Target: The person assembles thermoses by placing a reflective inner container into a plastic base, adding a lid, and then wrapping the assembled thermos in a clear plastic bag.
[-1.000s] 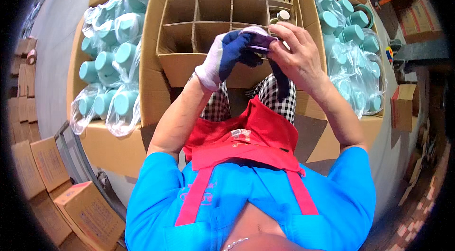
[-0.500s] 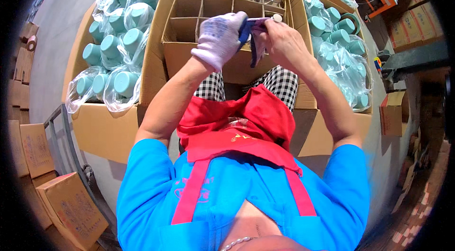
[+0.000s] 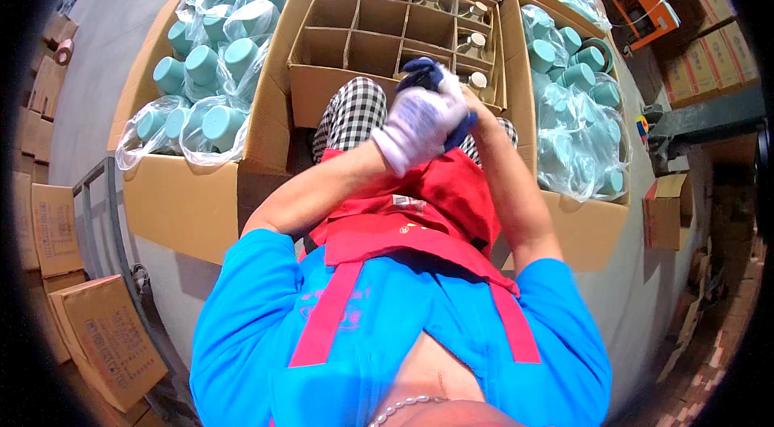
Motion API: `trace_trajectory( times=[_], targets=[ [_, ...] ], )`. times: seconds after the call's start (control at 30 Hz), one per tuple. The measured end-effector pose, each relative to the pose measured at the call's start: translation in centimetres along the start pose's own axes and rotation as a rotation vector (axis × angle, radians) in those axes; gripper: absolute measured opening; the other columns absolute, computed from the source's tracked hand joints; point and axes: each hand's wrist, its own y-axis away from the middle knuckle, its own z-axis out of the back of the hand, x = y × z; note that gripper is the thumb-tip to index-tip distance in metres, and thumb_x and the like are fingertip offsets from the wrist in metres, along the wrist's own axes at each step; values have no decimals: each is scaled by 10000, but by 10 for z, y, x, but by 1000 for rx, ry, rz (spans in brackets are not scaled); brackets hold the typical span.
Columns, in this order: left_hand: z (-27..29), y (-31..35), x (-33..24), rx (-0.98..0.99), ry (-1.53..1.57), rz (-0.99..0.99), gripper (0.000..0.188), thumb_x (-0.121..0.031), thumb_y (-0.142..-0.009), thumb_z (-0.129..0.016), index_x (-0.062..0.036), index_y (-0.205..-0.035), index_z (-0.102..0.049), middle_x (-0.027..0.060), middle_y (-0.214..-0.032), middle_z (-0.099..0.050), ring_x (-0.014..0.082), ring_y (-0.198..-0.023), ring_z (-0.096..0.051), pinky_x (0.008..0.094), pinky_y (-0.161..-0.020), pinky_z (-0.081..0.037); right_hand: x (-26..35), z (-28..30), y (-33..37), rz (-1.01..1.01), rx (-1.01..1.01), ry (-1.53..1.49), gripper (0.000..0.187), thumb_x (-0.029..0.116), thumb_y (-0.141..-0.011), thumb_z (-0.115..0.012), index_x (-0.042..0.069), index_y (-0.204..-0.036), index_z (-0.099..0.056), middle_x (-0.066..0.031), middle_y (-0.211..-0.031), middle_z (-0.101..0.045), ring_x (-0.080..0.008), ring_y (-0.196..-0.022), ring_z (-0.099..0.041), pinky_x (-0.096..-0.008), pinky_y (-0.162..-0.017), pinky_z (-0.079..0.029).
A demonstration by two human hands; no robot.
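Hands meet above the lap: the left hand (image 3: 419, 124), in a white glove with dark blue fingertips, is curled over the right hand (image 3: 472, 108), and whatever they hold between them is covered by the glove, so I cannot tell what it is or how tightly either hand grips. Just beyond the knuckles stands a divided cardboard box (image 3: 379, 32); its near cells look empty, while glass jars (image 3: 476, 44) fill the cells on its right side and far row. Left of it an open carton (image 3: 177, 193) holds teal lids (image 3: 205, 64) bagged in clear plastic, and a matching carton (image 3: 584, 225) of bagged teal lids (image 3: 576, 76) sits to the right. Checked trousers (image 3: 355, 112) and a red apron (image 3: 427, 209) lie under the forearms. Flat cardboard boxes (image 3: 105, 338) lean at lower left, partly cut off by the dark rim.
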Motion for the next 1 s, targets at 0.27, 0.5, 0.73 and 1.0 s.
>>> trace_trajectory(
  times=[0.27,0.5,0.73,1.0],
  targets=[
    [-34,51,15,350,686,197,146,-163,-871,-622,-18,-867,-640,175,-792,-687,312,-681,-666,404,-657,-490,48,-54,-16,-257,-88,720,270,160,-921,-644,52,-1168,-631,-4,-817,-635,-119,-737,-618,-245,-612,-484],
    [-10,58,-3,519,396,97,129,-128,-801,-639,-34,-887,-655,218,-824,-669,417,-809,-642,489,-721,-477,31,-87,-27,-15,-575,892,346,295,-981,-530,8,-974,-724,-50,-686,-698,-148,-597,-652,-288,-576,-508],
    [-10,73,-8,643,328,134,101,-89,-760,-602,-38,-846,-613,236,-796,-646,424,-822,-635,515,-737,-471,7,-90,-13,37,51,1024,219,149,-854,-604,81,-1033,-710,-99,-881,-727,-193,-781,-696,-323,-695,-553],
    [-1,68,-6,621,414,70,124,-103,-747,-607,-34,-841,-651,230,-850,-668,409,-854,-647,485,-762,-488,8,-107,-26,94,105,956,319,207,-898,-618,74,-1184,-667,-100,-871,-712,-132,-733,-624,-325,-672,-530]
  ],
)
